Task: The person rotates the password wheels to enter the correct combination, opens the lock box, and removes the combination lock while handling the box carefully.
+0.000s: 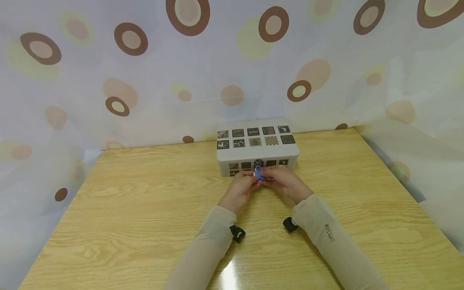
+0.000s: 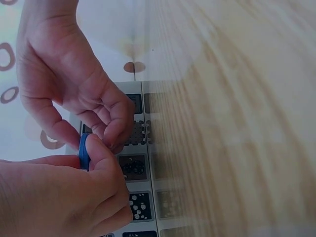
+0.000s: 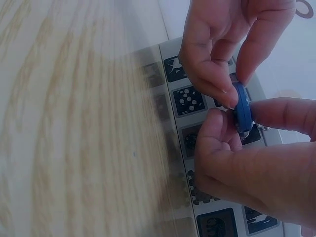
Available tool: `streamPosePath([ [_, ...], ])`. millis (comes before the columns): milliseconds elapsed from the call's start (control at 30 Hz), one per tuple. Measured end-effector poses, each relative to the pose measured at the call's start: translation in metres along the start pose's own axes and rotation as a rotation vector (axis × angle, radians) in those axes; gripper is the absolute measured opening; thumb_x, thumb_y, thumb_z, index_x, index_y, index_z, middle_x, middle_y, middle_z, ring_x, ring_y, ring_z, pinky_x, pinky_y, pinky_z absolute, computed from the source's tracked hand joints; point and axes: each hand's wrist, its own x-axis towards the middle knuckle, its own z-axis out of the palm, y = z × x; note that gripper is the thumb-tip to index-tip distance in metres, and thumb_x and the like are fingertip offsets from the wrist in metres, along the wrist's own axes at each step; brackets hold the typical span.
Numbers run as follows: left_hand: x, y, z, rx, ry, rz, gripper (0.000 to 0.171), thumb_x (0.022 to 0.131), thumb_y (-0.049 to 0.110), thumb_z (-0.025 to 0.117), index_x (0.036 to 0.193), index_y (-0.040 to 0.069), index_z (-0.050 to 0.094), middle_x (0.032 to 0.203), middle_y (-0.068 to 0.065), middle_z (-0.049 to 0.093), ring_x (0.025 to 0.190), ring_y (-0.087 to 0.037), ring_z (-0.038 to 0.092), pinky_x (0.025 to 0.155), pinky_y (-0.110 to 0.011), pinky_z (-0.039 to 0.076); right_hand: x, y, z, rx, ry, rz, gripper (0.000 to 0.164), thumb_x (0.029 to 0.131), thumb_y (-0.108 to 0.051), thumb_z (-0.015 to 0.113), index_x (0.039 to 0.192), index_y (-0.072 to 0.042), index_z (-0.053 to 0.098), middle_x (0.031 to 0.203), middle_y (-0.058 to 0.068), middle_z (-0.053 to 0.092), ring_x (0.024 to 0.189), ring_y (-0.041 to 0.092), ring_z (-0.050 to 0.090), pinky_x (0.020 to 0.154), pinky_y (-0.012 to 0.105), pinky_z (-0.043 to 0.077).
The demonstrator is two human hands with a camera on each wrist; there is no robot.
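A white lidded box (image 1: 253, 151) with dark square pictures stands at the back of the table, its lid down. At the middle of its front is a metal latch (image 1: 258, 162). Just before the latch is a small blue padlock (image 1: 258, 174) with a loop on top, seen edge-on in the wrist views. My left hand (image 1: 241, 186) pinches the padlock between thumb and finger from the left. From the right, my right hand (image 1: 284, 180) grips it too, its thumb (image 3: 279, 112) against the flat side. Curled fingers of both hands hide part of the box front.
The wooden table (image 1: 145, 209) spreads out on both sides of the box. A pale curtain (image 1: 203, 72) with brown and yellow dots hangs behind the box and along the sides. Black straps (image 1: 237, 233) hang below both sleeves.
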Motion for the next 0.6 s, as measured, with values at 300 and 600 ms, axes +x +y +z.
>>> streamPosePath([
  [300,-0.0005,0.0005,-0.0004,0.001,0.000,-0.003,0.020,0.094,-0.013,0.044,0.113,-0.018,0.048,0.095,-0.012,0.050,0.074,-0.012,0.052,0.068,-0.016,0.048,-0.0009,-0.0020,0.0003,0.001,0.047,0.023,0.027,0.096,-0.003,0.047,0.114,0.018,0.050,0.085,0.003,0.062,0.077,0.009,0.062,0.073,0.021,0.054],
  [600,-0.0005,0.0000,-0.0010,0.019,-0.018,-0.001,0.024,0.094,-0.013,0.043,0.116,-0.021,0.049,0.098,-0.014,0.053,0.074,-0.011,0.053,0.072,-0.018,0.049,-0.0020,-0.0025,0.0020,-0.009,0.077,0.073,0.018,0.094,-0.006,0.050,0.101,0.009,0.057,0.076,0.003,0.063,0.069,0.011,0.061,0.068,0.021,0.054],
])
